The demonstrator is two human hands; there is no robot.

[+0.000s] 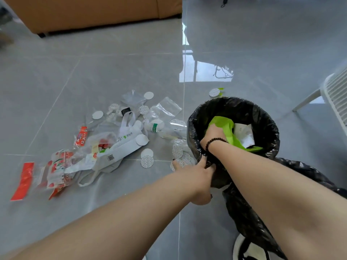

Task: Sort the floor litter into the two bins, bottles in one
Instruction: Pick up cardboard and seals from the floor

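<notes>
A bin lined with a black bag stands at the right. My right hand is inside it, fingers curled on a bright green wrapper lying over white paper. My left hand pinches the black liner at the bin's near rim. Litter is spread on the floor to the left: a small white bottle with a green band, a white cloth bag, red-and-white snack wrappers, clear plastic bags and several round white seal discs.
A second black bag lies slack on the floor under my right arm. A tan sofa stands at the back left. A white slatted chair is at the right edge. Grey glossy tiles lie between sofa and litter.
</notes>
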